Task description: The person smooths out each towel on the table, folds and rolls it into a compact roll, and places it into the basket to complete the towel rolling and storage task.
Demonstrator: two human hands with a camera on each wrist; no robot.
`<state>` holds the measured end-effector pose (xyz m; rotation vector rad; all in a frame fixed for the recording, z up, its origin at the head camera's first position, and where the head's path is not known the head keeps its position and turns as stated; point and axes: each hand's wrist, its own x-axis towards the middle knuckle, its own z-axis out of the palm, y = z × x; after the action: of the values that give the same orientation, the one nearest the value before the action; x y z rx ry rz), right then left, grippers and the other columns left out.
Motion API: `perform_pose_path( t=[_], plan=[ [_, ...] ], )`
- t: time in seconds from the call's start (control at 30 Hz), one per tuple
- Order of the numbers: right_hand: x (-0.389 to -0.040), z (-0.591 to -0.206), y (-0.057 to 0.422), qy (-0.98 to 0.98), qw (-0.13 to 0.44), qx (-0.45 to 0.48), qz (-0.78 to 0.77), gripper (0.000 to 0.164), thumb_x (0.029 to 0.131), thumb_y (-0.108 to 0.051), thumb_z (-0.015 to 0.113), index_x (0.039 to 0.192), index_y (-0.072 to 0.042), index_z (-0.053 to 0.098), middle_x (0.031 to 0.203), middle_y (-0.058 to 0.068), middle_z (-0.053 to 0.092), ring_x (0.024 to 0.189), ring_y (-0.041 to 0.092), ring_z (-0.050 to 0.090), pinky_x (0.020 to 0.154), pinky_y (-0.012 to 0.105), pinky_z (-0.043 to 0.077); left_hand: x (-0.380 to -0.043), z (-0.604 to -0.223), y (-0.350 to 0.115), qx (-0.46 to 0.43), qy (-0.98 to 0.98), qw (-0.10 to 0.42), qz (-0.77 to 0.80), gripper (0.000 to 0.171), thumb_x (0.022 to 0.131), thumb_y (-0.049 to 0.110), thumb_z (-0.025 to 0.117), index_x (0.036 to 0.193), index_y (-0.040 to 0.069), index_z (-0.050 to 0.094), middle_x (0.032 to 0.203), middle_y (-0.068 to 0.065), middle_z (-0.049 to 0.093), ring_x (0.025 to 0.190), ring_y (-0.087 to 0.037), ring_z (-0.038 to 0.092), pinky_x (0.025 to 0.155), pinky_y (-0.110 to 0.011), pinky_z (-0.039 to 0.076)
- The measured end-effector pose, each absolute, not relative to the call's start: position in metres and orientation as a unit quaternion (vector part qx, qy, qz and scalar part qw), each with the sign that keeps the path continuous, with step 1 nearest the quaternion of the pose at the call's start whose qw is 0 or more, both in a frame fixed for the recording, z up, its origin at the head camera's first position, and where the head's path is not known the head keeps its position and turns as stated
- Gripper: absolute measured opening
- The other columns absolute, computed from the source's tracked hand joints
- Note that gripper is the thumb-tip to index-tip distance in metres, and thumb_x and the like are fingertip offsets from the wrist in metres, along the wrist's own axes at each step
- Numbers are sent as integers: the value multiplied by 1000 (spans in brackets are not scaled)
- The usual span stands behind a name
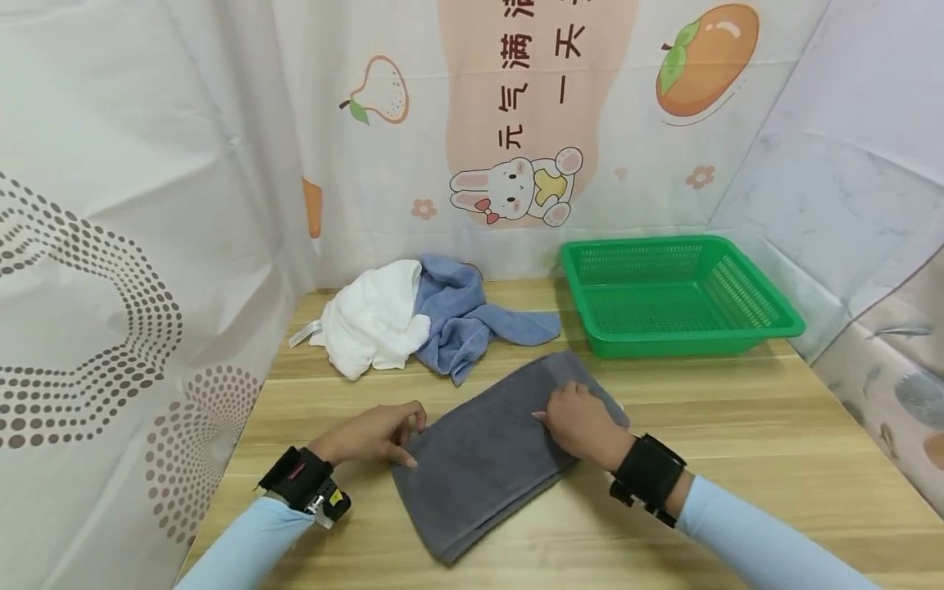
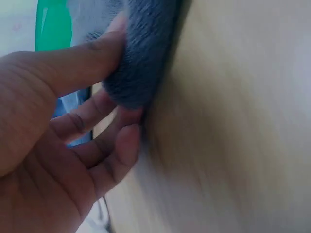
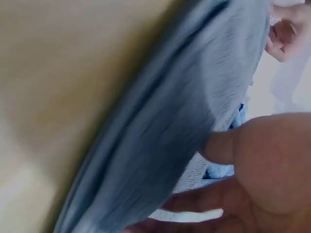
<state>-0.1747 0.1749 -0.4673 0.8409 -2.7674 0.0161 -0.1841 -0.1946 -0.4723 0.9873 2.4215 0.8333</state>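
Note:
A dark grey towel (image 1: 487,451), folded into layers, lies slantwise on the wooden table. At its left end my left hand (image 1: 379,433) pinches the edge. The left wrist view shows that thumb (image 2: 92,58) over the towel's rounded fold (image 2: 141,53) and fingers beneath it. My right hand (image 1: 583,422) rests over the towel's right part with bent fingers. In the right wrist view, the right thumb (image 3: 221,145) and fingers meet the towel (image 3: 160,141), their tips hidden behind it; I cannot tell whether they pinch it.
A crumpled white towel (image 1: 376,315) and a crumpled blue towel (image 1: 460,315) lie side by side at the back left of the table (image 1: 708,492). At the back right stands a green plastic basket (image 1: 682,336). Printed curtains (image 1: 383,188) surround the back and sides.

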Motion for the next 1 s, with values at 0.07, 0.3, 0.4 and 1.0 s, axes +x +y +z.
perform_pose_path(
  t=[0.07, 0.3, 0.4, 1.0],
  plan=[
    [-184, -467, 166, -962, 68, 264, 19, 46, 100, -31, 68, 96, 15, 64, 83, 31, 58, 80, 48, 62, 66, 56, 56, -176, -473, -182, 368, 876, 161, 267, 56, 78, 32, 91, 117, 12, 55, 88, 3, 57, 79, -7, 53, 70, -26, 47],
    [-241, -477, 153, -970, -118, 207, 49, 61, 112, -32, 41, 160, 3, 26, 161, 37, 21, 146, 59, 19, 108, 77, 23, -149, -480, -122, 500, 861, 27, 92, 85, 77, 63, 78, 149, 25, 52, 159, -11, 39, 150, -32, 30, 114, -57, 35],
    [-262, -478, 151, -968, -127, 212, 36, 61, 112, -33, 41, 162, -2, 24, 164, 31, 19, 149, 55, 18, 111, 76, 21, -144, -485, -100, 539, 836, 76, 71, 92, 84, 65, 69, 160, 23, 37, 168, -12, 25, 156, -33, 16, 120, -56, 24],
    [-228, -484, 152, -923, 127, 360, 48, 32, 100, -4, 64, 132, -3, 62, 139, 23, 56, 130, 44, 53, 104, 61, 44, -149, -487, -102, 514, 841, 73, 152, 71, 90, 58, 72, 144, 19, 48, 157, -9, 37, 144, -24, 33, 115, -40, 35]
  ],
)
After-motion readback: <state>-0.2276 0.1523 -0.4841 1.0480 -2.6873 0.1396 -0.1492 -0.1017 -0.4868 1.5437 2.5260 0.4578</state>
